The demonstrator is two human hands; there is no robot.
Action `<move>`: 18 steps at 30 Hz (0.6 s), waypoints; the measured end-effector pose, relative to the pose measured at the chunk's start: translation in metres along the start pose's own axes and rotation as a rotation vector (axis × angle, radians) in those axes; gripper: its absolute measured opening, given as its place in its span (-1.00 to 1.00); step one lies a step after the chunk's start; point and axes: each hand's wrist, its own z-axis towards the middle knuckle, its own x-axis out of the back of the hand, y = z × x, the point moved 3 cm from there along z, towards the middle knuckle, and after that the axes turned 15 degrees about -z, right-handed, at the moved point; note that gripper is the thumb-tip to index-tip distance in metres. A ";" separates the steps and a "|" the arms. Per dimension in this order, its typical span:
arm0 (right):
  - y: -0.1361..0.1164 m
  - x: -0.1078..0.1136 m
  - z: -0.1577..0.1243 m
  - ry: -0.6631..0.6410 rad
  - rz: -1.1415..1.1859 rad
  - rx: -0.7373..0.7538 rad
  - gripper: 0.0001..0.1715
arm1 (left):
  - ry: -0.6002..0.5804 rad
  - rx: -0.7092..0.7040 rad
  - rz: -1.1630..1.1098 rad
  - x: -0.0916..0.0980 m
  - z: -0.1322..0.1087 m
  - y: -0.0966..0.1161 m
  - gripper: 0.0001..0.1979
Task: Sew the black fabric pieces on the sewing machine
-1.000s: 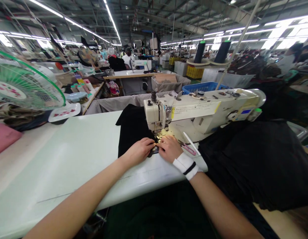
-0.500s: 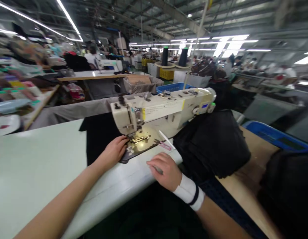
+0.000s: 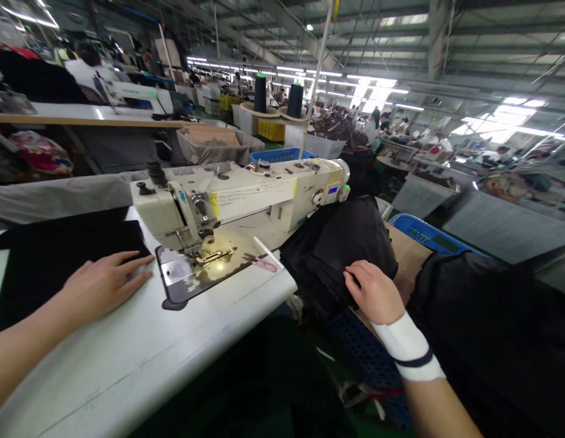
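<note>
My left hand (image 3: pixel 104 283) lies on the white tabletop with its fingers stretched toward the sewing machine's needle plate. Beside and partly under it is a flat black fabric piece (image 3: pixel 67 243). At the right, my right hand (image 3: pixel 376 292), with a white wristband, is at a stack of black fabric (image 3: pixel 337 240); thumb and fingers come together at its surface, pinching the cloth. Between the hands stands the white sewing machine (image 3: pixel 246 191), its lamp lighting the metal plate. Pink-handled thread snips (image 3: pixel 262 263) and a white stick (image 3: pixel 268 250) lie near the plate.
More dark fabric (image 3: pixel 487 328) is heaped at the far right, near a blue basket (image 3: pixel 428 234). Two dark thread cones (image 3: pixel 260 92) stand behind the machine. A grey cloth-lined bin (image 3: pixel 218 146) and another sewing machine (image 3: pixel 139 94) are beyond. The tabletop's front edge (image 3: pixel 209 337) curves ahead of me.
My view has swung right. My left hand has come away from the needle area onto the table by the black piece. My right hand has moved right, from above the table edge to the black stack.
</note>
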 end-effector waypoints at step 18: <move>0.016 0.001 -0.007 0.019 0.391 -0.180 -0.77 | -0.349 -0.647 -0.479 -0.125 0.021 0.325 -0.64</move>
